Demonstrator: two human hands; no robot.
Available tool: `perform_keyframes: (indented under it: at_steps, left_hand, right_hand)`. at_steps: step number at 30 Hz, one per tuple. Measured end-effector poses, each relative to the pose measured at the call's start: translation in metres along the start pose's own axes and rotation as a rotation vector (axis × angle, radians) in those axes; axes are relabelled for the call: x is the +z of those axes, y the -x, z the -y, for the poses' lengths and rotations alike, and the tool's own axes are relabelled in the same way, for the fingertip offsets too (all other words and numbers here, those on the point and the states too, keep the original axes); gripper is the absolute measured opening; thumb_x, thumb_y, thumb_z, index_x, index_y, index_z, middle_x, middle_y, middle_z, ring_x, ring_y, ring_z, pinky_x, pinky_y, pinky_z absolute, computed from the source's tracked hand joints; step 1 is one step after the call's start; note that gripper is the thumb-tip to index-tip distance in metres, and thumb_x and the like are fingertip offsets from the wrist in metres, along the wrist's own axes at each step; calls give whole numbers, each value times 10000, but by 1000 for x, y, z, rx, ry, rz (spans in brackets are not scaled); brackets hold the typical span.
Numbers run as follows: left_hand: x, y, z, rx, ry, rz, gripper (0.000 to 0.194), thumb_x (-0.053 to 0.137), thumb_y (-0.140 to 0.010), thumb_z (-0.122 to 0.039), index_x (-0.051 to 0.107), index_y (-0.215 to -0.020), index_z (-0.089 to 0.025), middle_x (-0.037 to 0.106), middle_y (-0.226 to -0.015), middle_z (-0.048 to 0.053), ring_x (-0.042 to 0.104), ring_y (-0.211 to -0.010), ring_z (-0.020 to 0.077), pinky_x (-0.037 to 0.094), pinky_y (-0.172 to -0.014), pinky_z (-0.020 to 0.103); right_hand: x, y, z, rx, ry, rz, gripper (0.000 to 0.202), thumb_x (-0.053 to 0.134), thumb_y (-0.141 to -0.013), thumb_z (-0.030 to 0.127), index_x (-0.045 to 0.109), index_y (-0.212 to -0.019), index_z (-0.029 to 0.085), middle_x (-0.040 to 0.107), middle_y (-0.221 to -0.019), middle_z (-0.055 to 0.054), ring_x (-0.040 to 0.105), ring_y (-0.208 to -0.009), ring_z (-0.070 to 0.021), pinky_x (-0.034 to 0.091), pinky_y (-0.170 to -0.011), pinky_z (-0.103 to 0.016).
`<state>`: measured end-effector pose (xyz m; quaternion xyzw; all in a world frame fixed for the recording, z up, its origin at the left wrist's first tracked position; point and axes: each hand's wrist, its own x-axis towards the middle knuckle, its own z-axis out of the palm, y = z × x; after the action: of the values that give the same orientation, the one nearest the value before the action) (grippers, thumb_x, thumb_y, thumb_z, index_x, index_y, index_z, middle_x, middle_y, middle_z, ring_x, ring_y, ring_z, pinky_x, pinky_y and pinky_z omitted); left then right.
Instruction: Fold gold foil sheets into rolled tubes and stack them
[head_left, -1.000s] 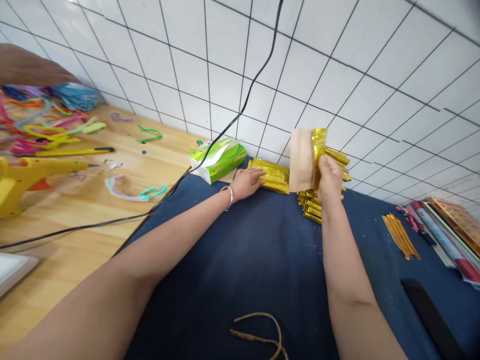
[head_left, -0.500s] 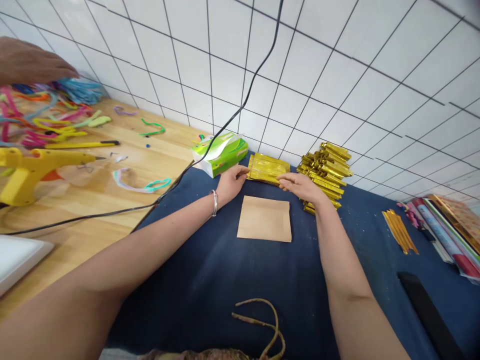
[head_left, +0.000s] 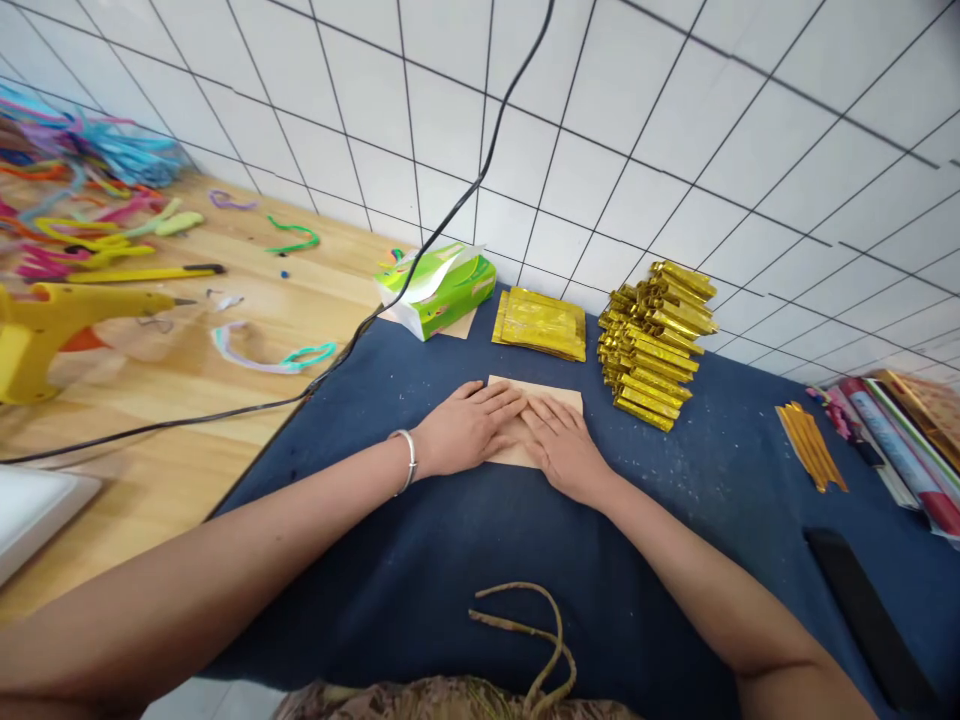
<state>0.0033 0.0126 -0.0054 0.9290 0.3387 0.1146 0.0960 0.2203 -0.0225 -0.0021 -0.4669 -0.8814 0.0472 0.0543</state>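
A brown paper piece (head_left: 564,396) lies on the dark blue cloth (head_left: 450,560), partly covered by both hands. My left hand (head_left: 469,428) rests flat on its left part, fingers stretched toward the right. On the right part lies my right hand (head_left: 566,448), palm down with fingers extended, its fingertips close to those of the left. Neither hand grips anything. Behind the paper sits a flat stack of gold foil packets (head_left: 538,322). A pile of narrow folded gold strips (head_left: 652,345) stands to its right, near the wall.
A green tissue box (head_left: 442,290) and a black cable (head_left: 480,180) are behind my left hand. On the wooden table lie a yellow glue gun (head_left: 67,320) and colourful pipe cleaners (head_left: 112,235). At right are orange strips (head_left: 812,445), rolls (head_left: 892,440) and a black bar (head_left: 862,610).
Both hands have moved back from the gold packets onto the brown paper and now lie flat. Another person's hand at the upper left has withdrawn from above the pipe cleaners.
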Motion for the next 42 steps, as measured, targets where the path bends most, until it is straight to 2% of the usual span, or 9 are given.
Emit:
perform_keyframes:
  at_steps: [8, 12, 16, 20, 27, 31, 35, 39, 42]
  left_hand:
    - [0, 0, 10, -36, -93, 10, 628, 301, -866, -601, 290, -1402, -274, 193, -1500, 70, 184, -1376, 265, 143, -1090, 413]
    - [-3, 1, 12, -34, -79, 10, 643, 296, -853, -631, 291, -1400, -294, 207, -1497, 56, 195, -1374, 260, 145, -1092, 404]
    - [-3, 2, 15, -22, -75, 4, 648, 289, -852, -635, 282, -1404, -296, 209, -1496, 56, 203, -1371, 263, 147, -1090, 407]
    - [-3, 2, 18, -22, -78, 2, 650, 292, -851, -635, 281, -1404, -293, 222, -1492, 60, 210, -1369, 255, 138, -1092, 404]
    - [-7, 3, 26, 18, -51, 28, 639, 299, -858, -622, 276, -1405, -292, 227, -1490, 67, 215, -1368, 248, 136, -1091, 405]
    - [-11, 5, 29, 39, 14, 30, 533, 288, -910, -507, 299, -1395, -286, 203, -1498, 51, 197, -1376, 228, 152, -1089, 395]
    - [-15, 7, 37, 80, 147, 67, 437, 265, -939, -305, 342, -1370, -291, 277, -1475, 5, 223, -1369, 167, 163, -1097, 360]
    - [-23, 10, 45, 106, 281, 184, 502, 290, -880, -128, 386, -1345, -292, 380, -1422, -16, 266, -1351, 130, 140, -1119, 352]
    - [-34, 15, 44, 101, 338, 249, 577, 381, -806, -96, 386, -1340, -314, 317, -1455, -24, 238, -1364, 146, 118, -1131, 376]
  right_hand:
    - [-6, 4, -22, 66, 21, 10, 629, 407, -867, 486, 278, -1407, 192, 205, -1496, -118, 130, -1386, -288, 192, -1080, -509]
    - [-9, 16, -38, 92, -59, -13, 494, 310, -918, 318, 286, -1400, 213, 333, -1448, -90, 241, -1361, -218, 256, -1073, -459]
    - [-10, 38, -48, 119, -77, -48, 572, 324, -835, 128, 282, -1400, 210, 354, -1435, -82, 280, -1344, -208, 266, -1073, -469]
    - [-13, 51, -43, 83, -88, -24, 719, 381, -723, 64, 249, -1412, 219, 262, -1479, -72, 274, -1345, -218, 262, -1076, -482]
    - [-17, 44, -20, 22, 4, -121, 566, 413, -799, 90, 415, -1331, 285, 292, -1469, -47, 204, -1369, -258, 304, -1026, -501]
    - [-15, 41, -13, -27, -95, -124, 527, 425, -812, 91, 439, -1305, 279, 506, -1320, -43, 361, -1289, -217, 308, -1026, -466]
    - [-11, 40, -13, -2, -231, -180, 441, 477, -800, 115, 519, -1213, 262, 586, -1220, -34, 456, -1204, -207, 335, -1006, -439]
    - [-7, 38, -14, 73, -358, -255, 277, 477, -858, 184, 604, -1086, 276, 643, -1118, -21, 525, -1123, -197, 374, -968, -418]
    - [-7, 34, -13, 170, -429, -310, 237, 466, -885, 230, 629, -1048, 286, 668, -1038, -18, 563, -1047, -186, 408, -926, -389]
